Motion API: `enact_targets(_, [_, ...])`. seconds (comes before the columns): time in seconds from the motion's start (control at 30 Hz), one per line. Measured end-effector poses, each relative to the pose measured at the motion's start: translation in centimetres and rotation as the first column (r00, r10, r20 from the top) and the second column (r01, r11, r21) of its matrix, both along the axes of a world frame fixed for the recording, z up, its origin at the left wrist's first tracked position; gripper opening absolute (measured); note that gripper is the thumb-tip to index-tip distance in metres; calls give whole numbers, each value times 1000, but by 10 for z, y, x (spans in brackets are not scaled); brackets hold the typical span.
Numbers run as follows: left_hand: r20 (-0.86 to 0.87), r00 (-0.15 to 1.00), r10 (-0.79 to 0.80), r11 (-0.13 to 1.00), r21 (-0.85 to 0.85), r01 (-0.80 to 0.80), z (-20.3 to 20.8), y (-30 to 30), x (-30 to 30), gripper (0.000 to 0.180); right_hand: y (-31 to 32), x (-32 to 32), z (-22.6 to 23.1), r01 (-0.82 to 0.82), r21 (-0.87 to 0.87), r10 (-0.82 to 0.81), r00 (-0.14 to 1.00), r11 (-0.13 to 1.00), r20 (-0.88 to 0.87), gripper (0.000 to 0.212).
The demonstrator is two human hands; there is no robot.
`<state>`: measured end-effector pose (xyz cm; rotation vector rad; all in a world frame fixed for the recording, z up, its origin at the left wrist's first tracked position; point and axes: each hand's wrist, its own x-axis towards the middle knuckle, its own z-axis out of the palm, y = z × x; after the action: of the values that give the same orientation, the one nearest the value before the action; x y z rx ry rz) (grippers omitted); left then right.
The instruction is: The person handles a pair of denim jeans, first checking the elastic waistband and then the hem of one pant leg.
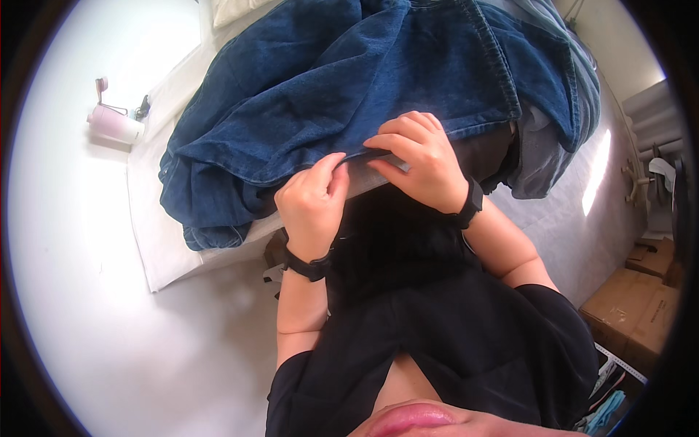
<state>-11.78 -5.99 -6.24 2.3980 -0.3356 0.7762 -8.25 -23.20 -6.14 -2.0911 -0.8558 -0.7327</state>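
A dark blue denim garment (320, 95) lies loosely spread and creased over a white-covered surface in front of me. My left hand (313, 200) pinches the near hem of it between thumb and fingers. A little to the right, the fingers of my right hand (422, 156) curl over that same hem, the thumb below it. The stretch of hem between the two hands is lifted slightly. Under the denim at the right, grey and dark fabric (539, 156) shows. Both wrists wear black bands.
The white cover (182, 266) ends at a corner on the left. A pink and white cup (115, 124) stands at the left beside a small dark object (142, 108). Cardboard boxes (632, 309) are at the right, with folded cloth items (606, 408) below them.
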Motion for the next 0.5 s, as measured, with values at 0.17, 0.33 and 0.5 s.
enact_targets(0.17, [-27,1000,4,998,-60,-6,0,2,-1,13,-12,1,1,25,-41,-24,1000,999,16,23])
enact_targets(0.33, [-17,1000,-1,998,-55,0,0,3,-1,13,-13,3,3,24,-57,-24,1000,998,12,21])
enact_targets(0.5, [8,1000,-12,999,-30,13,2,3,-1,13,-14,3,3,29,-75,-27,999,997,23,20])
